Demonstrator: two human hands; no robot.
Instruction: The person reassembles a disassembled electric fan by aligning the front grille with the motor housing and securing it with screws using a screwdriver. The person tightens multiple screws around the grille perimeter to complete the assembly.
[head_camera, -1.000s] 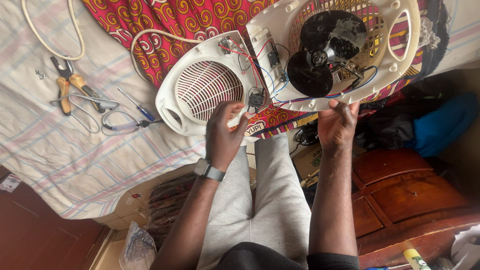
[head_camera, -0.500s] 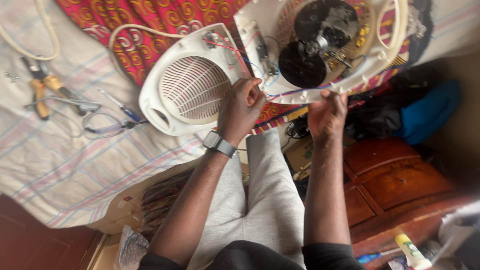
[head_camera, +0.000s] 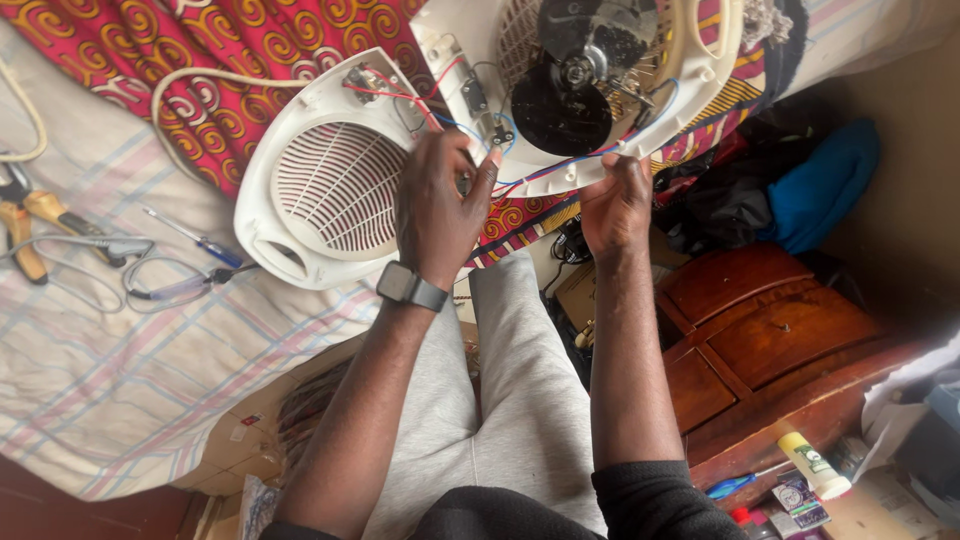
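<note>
A white fan heater lies opened in two halves on a red patterned cloth (head_camera: 180, 40). The front grille half (head_camera: 320, 190) lies flat on the left. The rear half (head_camera: 450, 40), with its black fan blade (head_camera: 555, 110), is tilted up on the right. Red and blue wires (head_camera: 560, 165) join the halves. My left hand (head_camera: 435, 210), with a watch (head_camera: 408, 287) on the wrist, pinches a small dark part among the wires between the halves. My right hand (head_camera: 615, 205) grips the lower rim of the rear half.
Orange-handled pliers (head_camera: 30, 215), a small screwdriver (head_camera: 195, 240) and grey wire lie on the striped sheet (head_camera: 120, 370) at left. A white cord (head_camera: 200, 78) loops behind the grille. A wooden drawer cabinet (head_camera: 780, 340) and a blue cloth (head_camera: 820, 190) are at right.
My left hand moved up from the grille's lower edge into the wires between the halves and closed on a small part. My right hand kept its hold on the rear half.
</note>
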